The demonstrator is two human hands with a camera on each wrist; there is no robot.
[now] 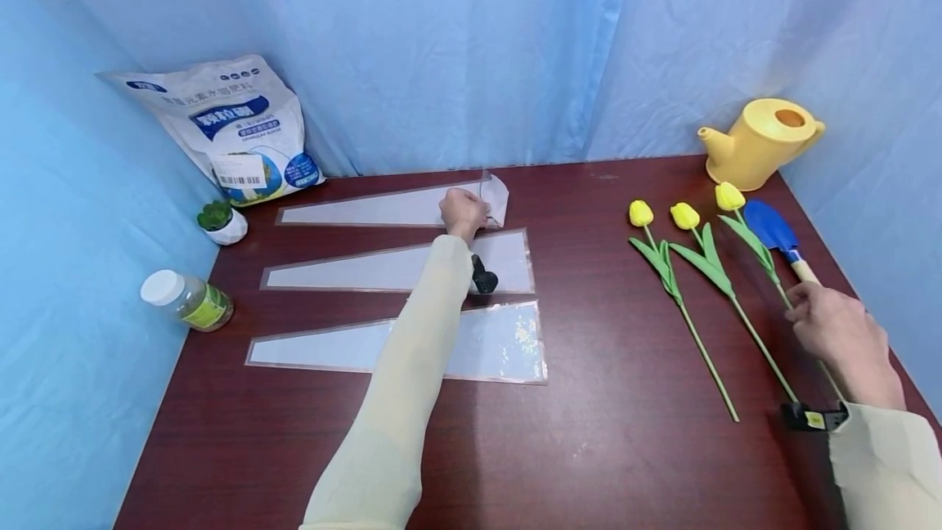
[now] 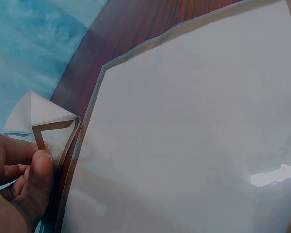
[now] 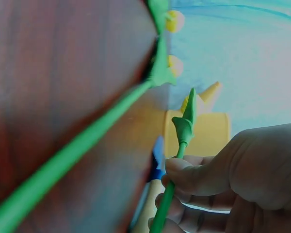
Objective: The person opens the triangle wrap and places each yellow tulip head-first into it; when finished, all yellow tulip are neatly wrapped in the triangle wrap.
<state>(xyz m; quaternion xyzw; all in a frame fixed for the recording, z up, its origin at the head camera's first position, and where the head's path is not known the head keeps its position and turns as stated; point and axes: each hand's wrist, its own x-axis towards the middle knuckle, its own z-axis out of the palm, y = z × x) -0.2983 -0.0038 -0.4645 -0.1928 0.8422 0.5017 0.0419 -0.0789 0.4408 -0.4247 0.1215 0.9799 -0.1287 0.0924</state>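
Observation:
Three tapered flower sleeves, white with clear edges, lie in a column: the far sleeve [image 1: 353, 209], the middle sleeve [image 1: 353, 274] and the near sleeve [image 1: 331, 345]. My left hand [image 1: 464, 213] pinches the far sleeve near its wide end, which is lifted and folded there. In the left wrist view the thumb and fingers [image 2: 41, 167] hold its edge. On the right, my right hand [image 1: 842, 334] pinches the stem of the rightmost yellow tulip [image 1: 730, 196]; the right wrist view shows its green stem [image 3: 166, 206] between thumb and fingers. Two more tulips, left [image 1: 680, 301] and middle [image 1: 728, 285], lie beside it.
A blue trowel [image 1: 771, 224] with a pale handle lies beside the right hand. Behind it stands a yellow watering can [image 1: 739, 158]. On the left are a fertilizer bag [image 1: 235, 129], a small potted succulent [image 1: 224, 223] and a white-capped jar [image 1: 202, 305]. Blue curtains surround the table.

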